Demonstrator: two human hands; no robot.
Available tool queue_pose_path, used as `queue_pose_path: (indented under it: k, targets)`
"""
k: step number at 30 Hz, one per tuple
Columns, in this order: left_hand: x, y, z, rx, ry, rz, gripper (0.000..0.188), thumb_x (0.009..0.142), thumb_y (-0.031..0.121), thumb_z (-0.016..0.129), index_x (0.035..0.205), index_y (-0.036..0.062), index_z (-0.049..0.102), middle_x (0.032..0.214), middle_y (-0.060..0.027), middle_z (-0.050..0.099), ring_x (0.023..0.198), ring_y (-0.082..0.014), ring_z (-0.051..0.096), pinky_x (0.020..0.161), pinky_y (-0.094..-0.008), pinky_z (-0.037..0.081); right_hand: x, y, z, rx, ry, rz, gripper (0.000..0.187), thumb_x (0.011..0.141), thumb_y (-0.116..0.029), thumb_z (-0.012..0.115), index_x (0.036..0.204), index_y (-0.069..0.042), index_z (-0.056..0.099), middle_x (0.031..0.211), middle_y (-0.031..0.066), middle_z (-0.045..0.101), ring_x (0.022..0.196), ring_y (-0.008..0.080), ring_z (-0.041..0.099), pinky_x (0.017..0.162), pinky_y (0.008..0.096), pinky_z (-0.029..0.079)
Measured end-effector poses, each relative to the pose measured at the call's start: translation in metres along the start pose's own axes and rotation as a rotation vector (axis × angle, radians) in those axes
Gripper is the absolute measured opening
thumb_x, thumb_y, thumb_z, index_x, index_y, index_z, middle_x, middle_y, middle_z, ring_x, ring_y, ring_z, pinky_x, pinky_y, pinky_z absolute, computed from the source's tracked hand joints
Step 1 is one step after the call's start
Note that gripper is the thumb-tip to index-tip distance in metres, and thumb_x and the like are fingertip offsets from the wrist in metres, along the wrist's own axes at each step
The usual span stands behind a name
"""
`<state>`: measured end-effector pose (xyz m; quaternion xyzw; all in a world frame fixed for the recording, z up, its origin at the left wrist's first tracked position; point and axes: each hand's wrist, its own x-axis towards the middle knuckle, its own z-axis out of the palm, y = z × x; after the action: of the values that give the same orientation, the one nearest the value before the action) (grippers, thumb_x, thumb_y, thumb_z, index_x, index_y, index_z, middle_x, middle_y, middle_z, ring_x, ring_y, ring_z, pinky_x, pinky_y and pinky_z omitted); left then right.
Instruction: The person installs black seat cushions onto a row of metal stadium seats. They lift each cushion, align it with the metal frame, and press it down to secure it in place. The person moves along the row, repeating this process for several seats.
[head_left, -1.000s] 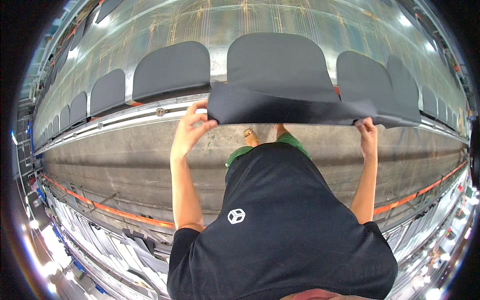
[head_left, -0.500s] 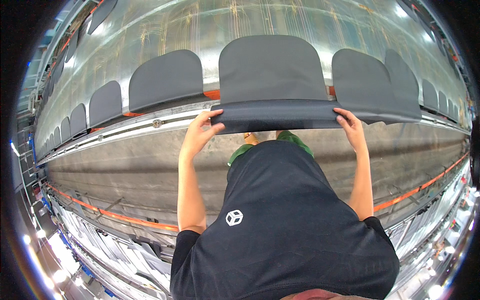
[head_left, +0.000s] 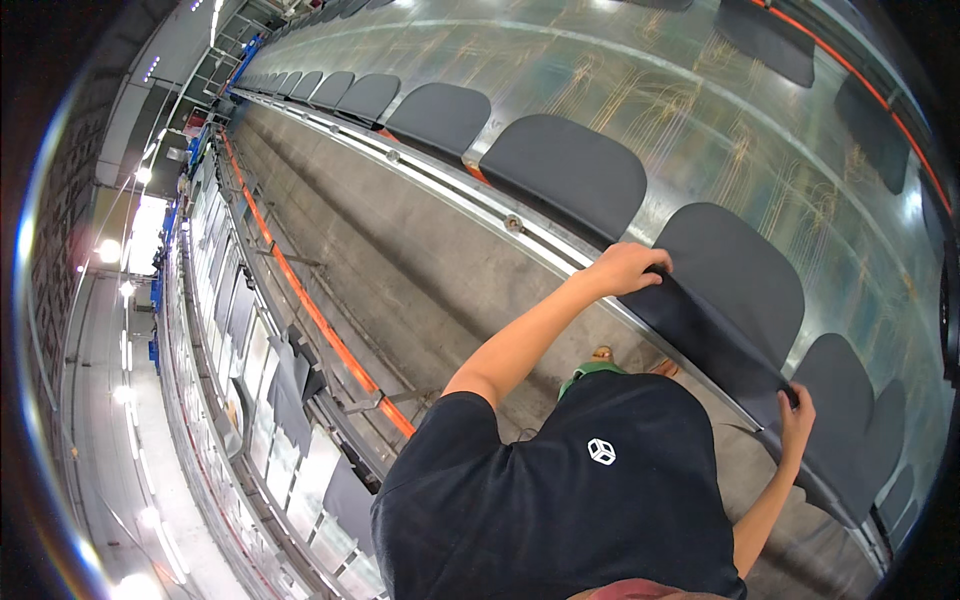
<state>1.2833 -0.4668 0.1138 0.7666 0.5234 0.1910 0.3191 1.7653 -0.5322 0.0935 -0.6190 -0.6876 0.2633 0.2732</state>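
Observation:
A grey, flexible-looking sheet (head_left: 735,265) with rounded far corners lies on the long metallic table (head_left: 560,75). Its darker near edge (head_left: 695,318) runs along the table's front rail, between my two hands. Curled fingers of my left hand (head_left: 628,268) grip the left end of that edge. At the other end, the fingers and thumb of my right hand (head_left: 797,418) close on the corner. My left fingertips are partly hidden by the sheet. Left of it lies a similar grey sheet (head_left: 570,170), and another grey sheet (head_left: 835,420) lies to its right.
A metal rail (head_left: 455,190) with round fittings borders the table. Several more grey sheets line the table towards the far left. Behind me, across the concrete aisle (head_left: 350,215), stands a rack with an orange rail (head_left: 300,290) and hanging grey pieces (head_left: 290,390).
My view has swung towards the left along the aisle. My hands remain at the two ends of the sheet's dark edge, and my left fingers now curl more tightly.

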Motion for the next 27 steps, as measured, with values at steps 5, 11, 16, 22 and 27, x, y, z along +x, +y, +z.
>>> queue_pose_path:
  k: [5, 11, 16, 22, 27]
  targets:
    - [0.076, -0.012, 0.016, 0.344, -0.022, -0.028, 0.025, 0.086, 0.018, 0.069, 0.11, 0.0176, 0.066, 0.103, -0.0071, 0.07, 0.099, -0.0307, 0.066, 0.079, -0.0448, 0.05, 0.077, -0.001, 0.009, -0.196, -0.093, 0.105, 0.026, 0.083, -0.007, 0.07, 0.105, -0.006, 0.058, 0.081, 0.0129, 0.057, 0.078, 0.0236, 0.06, 0.073, 0.0342, 0.047]
    - [0.127, -0.064, 0.07, 0.474, -0.247, -0.092, 0.037, 0.084, 0.025, 0.07, 0.12, 0.0175, 0.064, 0.115, -0.0088, 0.067, 0.115, -0.0286, 0.06, 0.097, -0.0475, 0.044, 0.115, 0.048, 0.053, -0.166, -0.234, -0.023, 0.038, 0.076, -0.005, 0.068, 0.11, -0.007, 0.052, 0.096, 0.0165, 0.061, 0.093, 0.0344, 0.062, 0.083, 0.0409, 0.048]
    - [0.101, -0.038, 0.077, 0.305, -0.361, -0.003, 0.065, 0.076, 0.047, 0.076, 0.134, 0.0227, 0.061, 0.12, -0.0094, 0.066, 0.123, -0.0309, 0.056, 0.107, -0.055, 0.036, 0.105, 0.037, 0.066, -0.08, -0.383, -0.06, 0.046, 0.071, -0.009, 0.073, 0.113, -0.005, 0.054, 0.104, 0.0171, 0.062, 0.102, 0.0348, 0.062, 0.089, 0.0422, 0.048]
    - [0.103, -0.028, 0.088, 0.359, -0.291, 0.08, 0.044, 0.079, 0.042, 0.074, 0.116, 0.0182, 0.07, 0.112, -0.0094, 0.066, 0.113, -0.0319, 0.06, 0.095, -0.0479, 0.046, 0.096, 0.026, 0.078, -0.309, -0.357, -0.012, 0.047, 0.076, -0.008, 0.072, 0.121, -0.007, 0.057, 0.115, 0.0165, 0.062, 0.107, 0.0377, 0.059, 0.091, 0.0411, 0.048]
    - [0.121, -0.013, 0.1, 0.446, 0.011, 0.203, 0.018, 0.081, 0.02, 0.066, 0.098, 0.0136, 0.068, 0.101, -0.0099, 0.068, 0.097, -0.0308, 0.067, 0.08, -0.0466, 0.051, 0.099, 0.03, 0.093, -0.334, -0.052, -0.239, 0.045, 0.082, -0.006, 0.067, 0.125, -0.007, 0.055, 0.125, 0.0173, 0.061, 0.118, 0.0388, 0.056, 0.097, 0.0455, 0.047]
